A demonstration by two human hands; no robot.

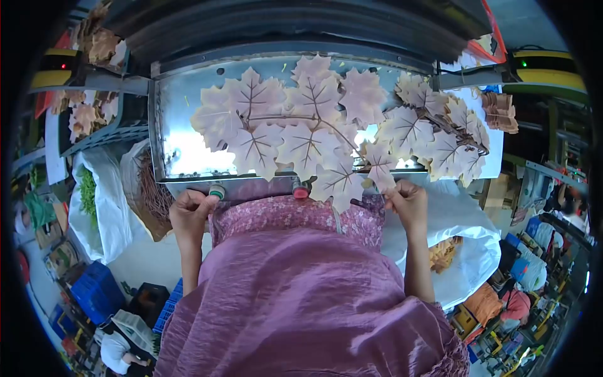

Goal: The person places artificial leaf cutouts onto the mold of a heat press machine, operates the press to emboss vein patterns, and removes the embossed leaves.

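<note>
A spray of pale pink maple leaves [308, 147] on brown stems lies over the shiny metal plate [179, 113], with several leaves hanging past its front edge. At the plate's left front, my left hand [190, 212] is closed, its thumb against a green button [217, 192]. My right hand [409, 204], also closed, is at the right front beside a hanging leaf tip; what its fingertips touch is hidden. Between the hands sits a red button [300, 191]. A second leaf spray [440, 129] lies at the plate's right end.
A dark metal machine part [295, 28] spans the space behind the plate. White sacks [97, 207] flank the station, one at right [471, 226] holding yellow-brown leaves. Blue crates [97, 292] stand at lower left. Other people [116, 352] are farther off.
</note>
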